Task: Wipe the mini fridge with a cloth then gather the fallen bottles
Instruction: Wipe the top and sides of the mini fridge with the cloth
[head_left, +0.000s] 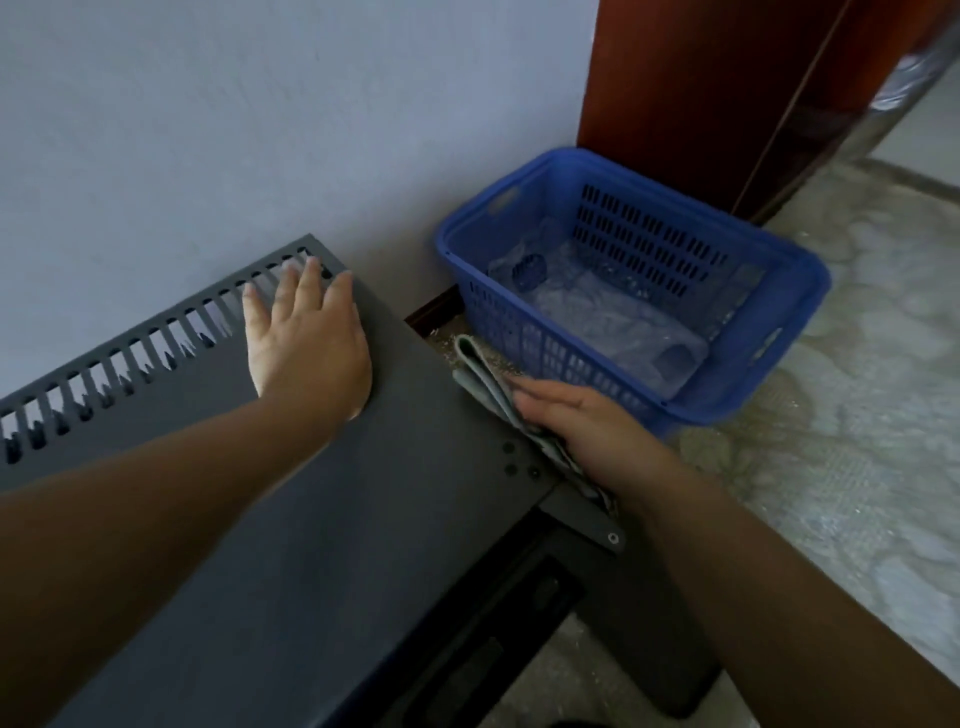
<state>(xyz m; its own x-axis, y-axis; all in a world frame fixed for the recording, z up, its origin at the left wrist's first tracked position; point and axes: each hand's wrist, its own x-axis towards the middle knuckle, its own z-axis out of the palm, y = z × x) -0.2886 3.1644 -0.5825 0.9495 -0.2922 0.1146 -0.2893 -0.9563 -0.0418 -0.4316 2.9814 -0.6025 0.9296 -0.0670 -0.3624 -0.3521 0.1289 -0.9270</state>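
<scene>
The dark grey mini fridge (322, 519) fills the lower left, seen from above, with a slotted vent strip along its back edge. My left hand (306, 343) lies flat and open on the fridge top near the back right corner. My right hand (582, 431) presses a folded grey-green cloth (488, 384) against the fridge's right side, fingers flat over it. Clear plastic bottles (597, 306) lie inside the blue basket (769, 364) to the right of the fridge.
A pale wall stands right behind the fridge. A reddish-brown wooden door frame (701, 93) rises behind the basket. Patterned light floor (831, 467) stretches to the right. The fridge door (597, 597) shows below my right wrist.
</scene>
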